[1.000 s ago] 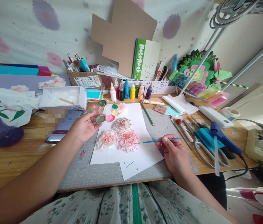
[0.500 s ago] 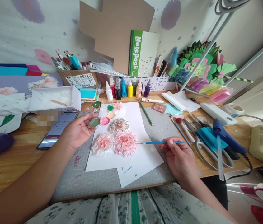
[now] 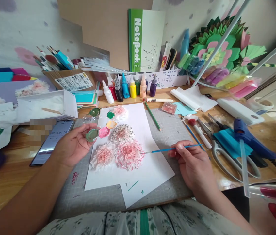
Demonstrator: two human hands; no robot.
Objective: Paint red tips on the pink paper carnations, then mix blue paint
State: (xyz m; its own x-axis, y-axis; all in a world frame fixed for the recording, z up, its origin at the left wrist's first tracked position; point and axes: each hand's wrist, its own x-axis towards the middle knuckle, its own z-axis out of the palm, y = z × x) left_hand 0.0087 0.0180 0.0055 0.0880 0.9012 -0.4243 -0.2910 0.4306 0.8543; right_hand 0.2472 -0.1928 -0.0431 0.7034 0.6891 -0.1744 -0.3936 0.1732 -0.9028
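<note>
My left hand point(image 3: 71, 145) grips the edge of a clear paint palette point(image 3: 104, 132), its wells smeared with green, pink and yellow, above the left part of a white sheet point(image 3: 150, 174). In my right hand point(image 3: 194, 164) is a thin blue paintbrush point(image 3: 161, 150), pinched between thumb and fingers. Its tip meets the right edge of a ruffled flower point(image 3: 129, 155) with pink-red petal tips. Around that flower lie a pale pink-centred flower point(image 3: 103, 156), a dark-edged one point(image 3: 122, 133) and a small pink one point(image 3: 120, 111) partly behind the palette.
Paint bottles point(image 3: 133, 88) line the back of the desk. A green pencil point(image 3: 153, 117) lies beyond the sheet. At right are scissors point(image 3: 228, 160), a blue glue gun point(image 3: 252, 138) and another brush point(image 3: 192, 132). A phone point(image 3: 52, 142) and a white box point(image 3: 70, 104) sit at left.
The view has shifted, with the desk appearing closer and turned slightly. Both hands keep their holds; the brush tip stays by the red-tipped flower's right edge.
</note>
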